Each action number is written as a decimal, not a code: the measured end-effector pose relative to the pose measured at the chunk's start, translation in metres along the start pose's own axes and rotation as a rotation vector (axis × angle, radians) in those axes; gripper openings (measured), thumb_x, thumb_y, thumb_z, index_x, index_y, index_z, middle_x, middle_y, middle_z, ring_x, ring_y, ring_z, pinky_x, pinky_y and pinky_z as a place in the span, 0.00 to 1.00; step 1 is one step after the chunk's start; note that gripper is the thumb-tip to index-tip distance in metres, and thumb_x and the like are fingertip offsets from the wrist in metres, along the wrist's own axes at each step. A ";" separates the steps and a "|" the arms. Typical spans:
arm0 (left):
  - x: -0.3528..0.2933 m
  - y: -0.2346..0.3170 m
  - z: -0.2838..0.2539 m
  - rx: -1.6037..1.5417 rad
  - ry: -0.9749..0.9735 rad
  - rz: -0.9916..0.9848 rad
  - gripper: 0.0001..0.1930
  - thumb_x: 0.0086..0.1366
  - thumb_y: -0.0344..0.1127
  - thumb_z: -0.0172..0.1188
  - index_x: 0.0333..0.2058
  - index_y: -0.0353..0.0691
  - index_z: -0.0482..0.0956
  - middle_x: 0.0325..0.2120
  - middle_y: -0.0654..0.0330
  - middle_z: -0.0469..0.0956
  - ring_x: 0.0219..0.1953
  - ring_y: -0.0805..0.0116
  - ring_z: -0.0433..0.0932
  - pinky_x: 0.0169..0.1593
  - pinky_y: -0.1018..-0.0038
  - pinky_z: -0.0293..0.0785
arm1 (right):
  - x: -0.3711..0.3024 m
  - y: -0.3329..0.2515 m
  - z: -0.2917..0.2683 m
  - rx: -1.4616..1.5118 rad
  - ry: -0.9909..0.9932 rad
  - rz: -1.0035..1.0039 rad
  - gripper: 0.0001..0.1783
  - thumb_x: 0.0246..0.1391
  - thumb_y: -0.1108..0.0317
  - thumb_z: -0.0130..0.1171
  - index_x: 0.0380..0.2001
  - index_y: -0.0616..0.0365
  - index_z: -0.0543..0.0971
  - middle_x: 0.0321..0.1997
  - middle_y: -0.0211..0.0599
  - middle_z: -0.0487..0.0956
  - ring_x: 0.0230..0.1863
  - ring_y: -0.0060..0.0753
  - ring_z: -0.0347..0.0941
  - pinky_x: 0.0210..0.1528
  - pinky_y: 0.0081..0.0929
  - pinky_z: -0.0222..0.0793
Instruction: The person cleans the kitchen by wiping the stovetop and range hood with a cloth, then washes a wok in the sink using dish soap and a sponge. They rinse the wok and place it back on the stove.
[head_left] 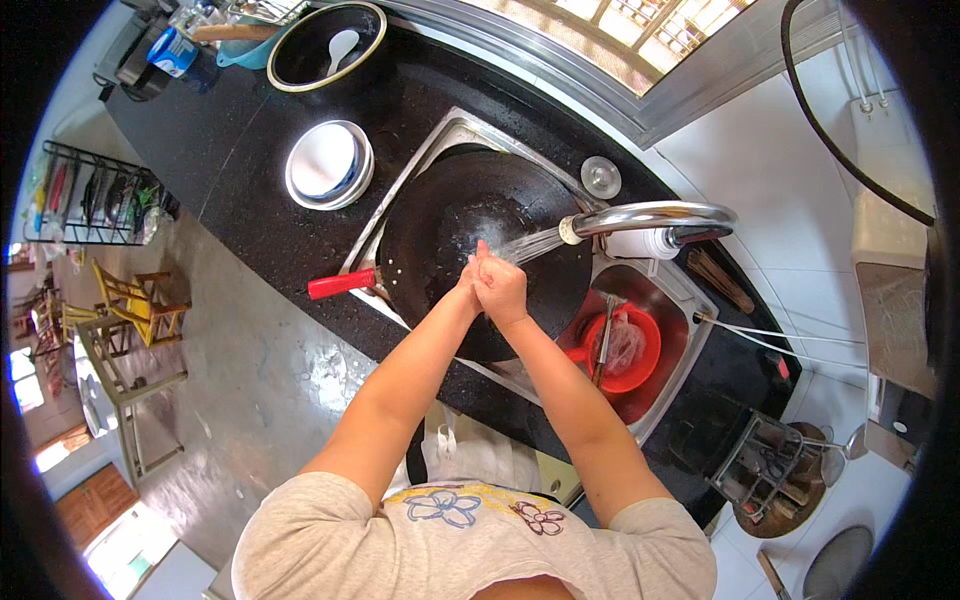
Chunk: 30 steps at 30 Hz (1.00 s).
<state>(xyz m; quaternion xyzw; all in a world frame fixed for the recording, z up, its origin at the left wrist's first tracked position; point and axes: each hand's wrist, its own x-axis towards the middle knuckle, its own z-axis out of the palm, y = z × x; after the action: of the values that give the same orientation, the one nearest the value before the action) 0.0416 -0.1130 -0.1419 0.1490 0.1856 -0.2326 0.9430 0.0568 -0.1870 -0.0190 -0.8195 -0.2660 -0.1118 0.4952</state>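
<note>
Over a large dark wok (420,230) my two hands are pressed together, close beside a stream of water. My right hand (503,288) is closed round my left hand (470,280), whose fingers are mostly hidden behind it. One digit points up from the clasp. No object shows between the palms. The water falls from a curved chrome tap (650,215) and splashes onto the wok's wet inside. Resting across the left basin of the steel sink (455,125), the wok has a red handle (343,285) that reaches out over the counter.
A red plastic colander (640,352) sits in the right basin. White bowls (325,165) are stacked on the black counter (245,215), and a black basin (290,55) with a white spoon (341,45) stands farther back. A small glass dish (600,177) lies behind the sink.
</note>
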 end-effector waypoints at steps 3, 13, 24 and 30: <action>-0.003 -0.004 -0.012 -0.249 0.150 0.033 0.17 0.67 0.54 0.44 0.29 0.50 0.72 0.29 0.63 0.76 0.32 0.65 0.76 0.34 0.66 0.72 | -0.005 0.038 0.021 -0.172 -0.001 -0.089 0.18 0.50 0.60 0.57 0.11 0.52 0.68 0.13 0.40 0.68 0.16 0.45 0.67 0.19 0.39 0.61; -0.040 0.038 0.046 0.483 0.619 0.164 0.24 0.69 0.51 0.46 0.54 0.39 0.64 0.48 0.53 0.71 0.48 0.60 0.72 0.46 0.65 0.74 | -0.021 0.123 0.029 -0.381 -0.066 0.570 0.14 0.53 0.59 0.54 0.29 0.61 0.76 0.30 0.54 0.76 0.35 0.58 0.73 0.37 0.48 0.68; -0.037 0.036 0.037 0.562 0.723 -0.196 0.31 0.67 0.54 0.49 0.63 0.47 0.56 0.58 0.51 0.62 0.49 0.54 0.70 0.45 0.59 0.75 | -0.014 0.076 -0.023 -0.104 -0.406 0.296 0.23 0.39 0.84 0.58 0.42 0.56 0.77 0.38 0.42 0.77 0.43 0.48 0.74 0.45 0.37 0.71; -0.020 0.042 0.018 0.265 0.492 -0.282 0.18 0.66 0.53 0.51 0.44 0.47 0.75 0.36 0.55 0.77 0.38 0.58 0.76 0.40 0.56 0.77 | 0.016 -0.008 -0.071 0.339 -0.734 0.234 0.17 0.42 0.82 0.63 0.39 0.57 0.80 0.37 0.37 0.79 0.38 0.34 0.76 0.42 0.27 0.71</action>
<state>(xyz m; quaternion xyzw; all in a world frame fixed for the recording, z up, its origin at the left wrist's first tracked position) 0.0511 -0.0759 -0.1093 0.2952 0.3950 -0.3405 0.8006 0.0718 -0.2406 0.0284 -0.7366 -0.3444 0.2901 0.5047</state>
